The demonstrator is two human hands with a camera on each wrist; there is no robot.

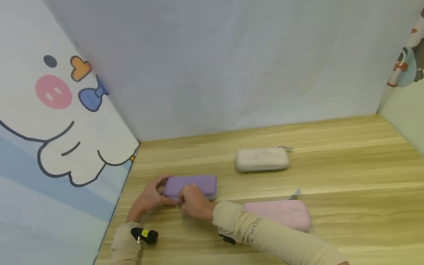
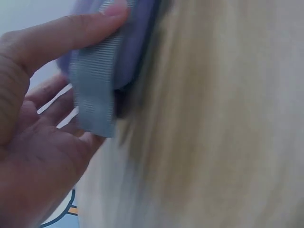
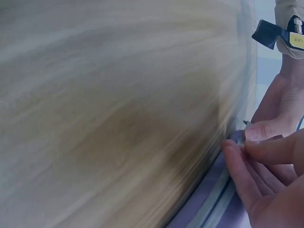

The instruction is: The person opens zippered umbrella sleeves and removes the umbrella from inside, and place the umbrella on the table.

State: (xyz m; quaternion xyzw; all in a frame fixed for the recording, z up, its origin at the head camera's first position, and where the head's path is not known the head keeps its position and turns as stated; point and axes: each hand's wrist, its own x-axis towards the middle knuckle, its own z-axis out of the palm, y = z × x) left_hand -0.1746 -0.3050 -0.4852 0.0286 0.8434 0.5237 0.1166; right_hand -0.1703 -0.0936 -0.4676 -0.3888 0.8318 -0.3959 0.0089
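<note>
A purple zip case (image 1: 207, 183) lies on the table, its lid side up. My left hand (image 1: 150, 195) grips its left end, the thumb along the front side and the fingers round the back. In the left wrist view, a grey ribbed fabric strap (image 2: 95, 90) hangs from that end under the thumb. My right hand (image 1: 196, 203) is at the case's front left corner, thumb and forefinger pinching the zipper pull, mostly hidden by the fingertips. In the right wrist view, the zipper (image 3: 216, 199) runs along the case's side, and the left thumb is right beside the pinching fingers.
A cream case (image 1: 262, 159) lies further back, right of the purple one. A pink case (image 1: 285, 213) lies nearer, partly behind my right sleeve (image 1: 265, 228). Both have small tabs. The wood-grain table (image 1: 351, 176) meets a pale back wall and a cartoon-printed panel (image 1: 66, 154) at left.
</note>
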